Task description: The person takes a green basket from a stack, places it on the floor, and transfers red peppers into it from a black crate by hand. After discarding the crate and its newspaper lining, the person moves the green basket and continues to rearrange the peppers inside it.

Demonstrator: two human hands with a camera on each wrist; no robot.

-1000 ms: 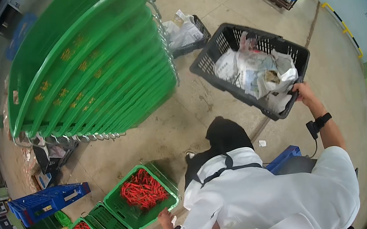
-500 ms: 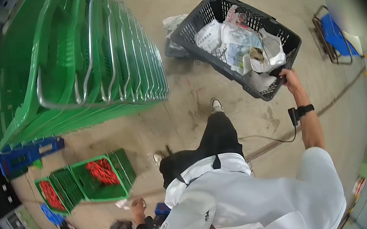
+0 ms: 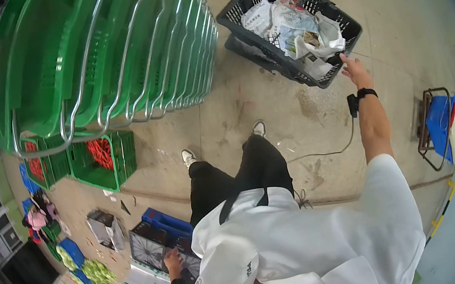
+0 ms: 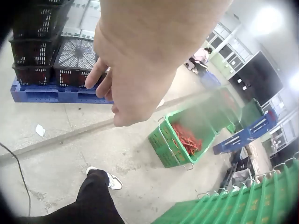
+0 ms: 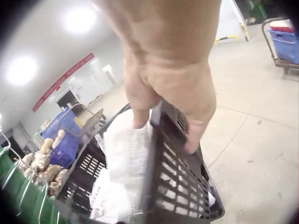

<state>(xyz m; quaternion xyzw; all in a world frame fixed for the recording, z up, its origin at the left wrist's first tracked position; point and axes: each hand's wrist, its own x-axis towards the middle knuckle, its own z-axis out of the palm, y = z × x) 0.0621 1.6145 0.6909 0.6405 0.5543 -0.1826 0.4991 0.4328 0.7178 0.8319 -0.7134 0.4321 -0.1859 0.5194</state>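
Note:
A black plastic basket (image 3: 309, 23) holding white printed paper and bags sits over a second black basket (image 3: 252, 51) in the head view. My right hand (image 3: 356, 70) is at the near right corner of the upper basket, fingers loosened and fairly straight at the rim. In the right wrist view, the thumb (image 5: 140, 119) is inside the basket wall and the fingers (image 5: 192, 140) are outside, spread apart across it. My left hand (image 3: 173, 260) hangs low at my side with loosely bent fingers, holding nothing; the left wrist view shows the same hand (image 4: 135, 88).
Nested green crates (image 3: 105, 54) with metal handles rise at the left. Beyond them stand green crates of red chillies (image 3: 100, 154). Black crates (image 3: 149, 246) rest on a blue pallet (image 3: 166, 223) behind me. A cart with a blue bin (image 3: 439, 124) is at the right.
The paper-filled basket has moved forward over the other black basket, and my right hand's grip on its rim has loosened. I have turned and moved nearer the green stack.

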